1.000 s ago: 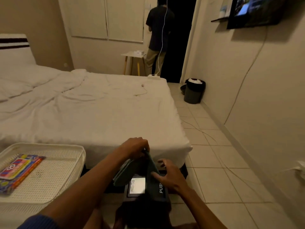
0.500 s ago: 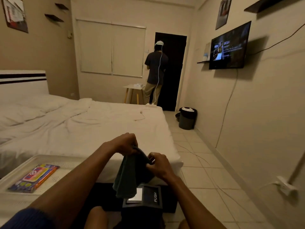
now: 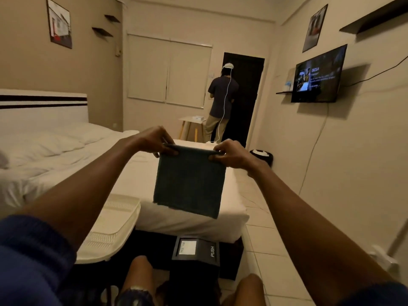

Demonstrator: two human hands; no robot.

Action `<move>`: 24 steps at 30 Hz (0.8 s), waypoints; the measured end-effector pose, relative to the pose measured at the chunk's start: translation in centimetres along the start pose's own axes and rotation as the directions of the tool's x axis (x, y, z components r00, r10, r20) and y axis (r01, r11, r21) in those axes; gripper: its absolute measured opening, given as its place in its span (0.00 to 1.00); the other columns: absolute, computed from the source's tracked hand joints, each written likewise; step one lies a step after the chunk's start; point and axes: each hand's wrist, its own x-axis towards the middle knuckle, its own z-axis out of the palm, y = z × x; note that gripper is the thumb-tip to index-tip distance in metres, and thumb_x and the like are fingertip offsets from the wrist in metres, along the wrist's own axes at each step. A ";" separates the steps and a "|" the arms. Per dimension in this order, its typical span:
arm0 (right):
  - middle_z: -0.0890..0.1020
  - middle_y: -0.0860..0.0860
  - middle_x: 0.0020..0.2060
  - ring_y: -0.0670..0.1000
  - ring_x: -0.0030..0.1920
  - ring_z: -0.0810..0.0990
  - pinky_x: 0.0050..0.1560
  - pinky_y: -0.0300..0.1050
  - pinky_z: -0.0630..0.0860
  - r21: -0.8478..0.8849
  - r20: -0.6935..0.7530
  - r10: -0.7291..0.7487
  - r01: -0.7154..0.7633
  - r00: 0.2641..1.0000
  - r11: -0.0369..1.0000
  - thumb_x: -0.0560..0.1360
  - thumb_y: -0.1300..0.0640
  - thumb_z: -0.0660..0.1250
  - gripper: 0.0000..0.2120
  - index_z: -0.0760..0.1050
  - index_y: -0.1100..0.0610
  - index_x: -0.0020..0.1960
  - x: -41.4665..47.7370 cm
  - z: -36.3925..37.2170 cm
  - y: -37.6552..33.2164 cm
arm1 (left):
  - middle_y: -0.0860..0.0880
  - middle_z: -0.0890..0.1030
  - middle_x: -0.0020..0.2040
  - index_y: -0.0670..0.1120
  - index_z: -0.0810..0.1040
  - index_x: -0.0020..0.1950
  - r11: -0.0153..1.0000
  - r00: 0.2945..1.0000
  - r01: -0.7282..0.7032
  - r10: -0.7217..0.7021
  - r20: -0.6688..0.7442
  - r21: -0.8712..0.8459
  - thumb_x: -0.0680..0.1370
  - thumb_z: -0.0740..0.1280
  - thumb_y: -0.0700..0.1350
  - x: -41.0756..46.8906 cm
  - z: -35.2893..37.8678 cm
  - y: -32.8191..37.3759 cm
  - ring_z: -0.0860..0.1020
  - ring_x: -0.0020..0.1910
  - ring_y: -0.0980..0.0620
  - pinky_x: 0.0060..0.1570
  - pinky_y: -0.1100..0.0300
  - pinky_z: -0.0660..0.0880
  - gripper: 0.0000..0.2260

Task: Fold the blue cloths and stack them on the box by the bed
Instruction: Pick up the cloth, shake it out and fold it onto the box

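Note:
A dark blue-green cloth hangs flat in the air in front of me, spread out above the foot of the bed. My left hand pinches its top left corner. The top right corner is pinched by my right hand. Below the cloth, between my knees, stands a black box with a swing lid marked PUSH, close against the bed's foot. No other blue cloth shows.
The white bed fills the left and centre. A white perforated tray sits at my left knee. A person stands by the dark doorway beyond a small table. A black bin and a wall TV are on the right.
Both hands lifted the cloth off the box, moved apart and spread it out flat at chest height. The view tilted upward.

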 end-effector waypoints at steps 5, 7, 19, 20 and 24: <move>0.84 0.57 0.50 0.56 0.49 0.83 0.49 0.47 0.82 -0.049 0.248 0.003 0.010 0.969 0.999 0.77 0.57 0.70 0.14 0.81 0.62 0.61 2.1 2.8 -1.6 | 0.46 0.84 0.47 0.44 0.84 0.56 0.997 0.998 0.049 -0.051 0.029 0.058 0.74 0.73 0.41 -1.6 -0.1 -4.1 0.82 0.44 0.49 0.42 0.57 0.81 0.10; 0.84 0.56 0.52 0.55 0.51 0.82 0.52 0.48 0.82 -0.047 0.235 -0.003 0.015 0.972 0.999 0.77 0.57 0.70 0.15 0.80 0.62 0.62 3.3 4.4 -1.9 | 0.46 0.84 0.47 0.44 0.84 0.56 0.995 0.996 0.076 -0.078 0.033 0.062 0.74 0.73 0.42 -1.8 0.0 -6.2 0.82 0.45 0.49 0.43 0.56 0.82 0.11; 0.83 0.55 0.47 0.50 0.45 0.79 0.39 0.36 0.74 0.148 0.223 -0.072 0.040 0.972 0.988 0.78 0.57 0.69 0.12 0.81 0.61 0.59 13.7 17.5 -5.3 | 0.49 0.83 0.40 0.42 0.84 0.55 0.938 0.962 0.265 -0.275 0.010 0.224 0.73 0.74 0.41 -0.9 -1.6 -21.1 0.82 0.36 0.53 0.35 0.63 0.78 0.11; 0.83 0.55 0.48 0.50 0.46 0.79 0.39 0.36 0.73 0.169 0.207 -0.072 0.037 0.976 0.985 0.78 0.57 0.69 0.12 0.81 0.61 0.59 14.5 18.7 -5.6 | 0.48 0.84 0.40 0.42 0.85 0.55 0.930 0.958 0.276 -0.286 0.005 0.243 0.73 0.74 0.41 -0.7 -2.0 -22.4 0.82 0.36 0.52 0.36 0.63 0.78 0.11; 0.84 0.55 0.49 0.51 0.47 0.79 0.46 0.43 0.77 0.223 0.166 -0.040 0.002 0.985 0.975 0.78 0.58 0.69 0.12 0.81 0.61 0.59 18.1 23.5 -6.9 | 0.48 0.84 0.40 0.43 0.85 0.54 0.900 0.939 0.324 -0.344 0.019 0.290 0.73 0.74 0.41 0.4 -2.9 -27.5 0.83 0.37 0.51 0.36 0.63 0.78 0.10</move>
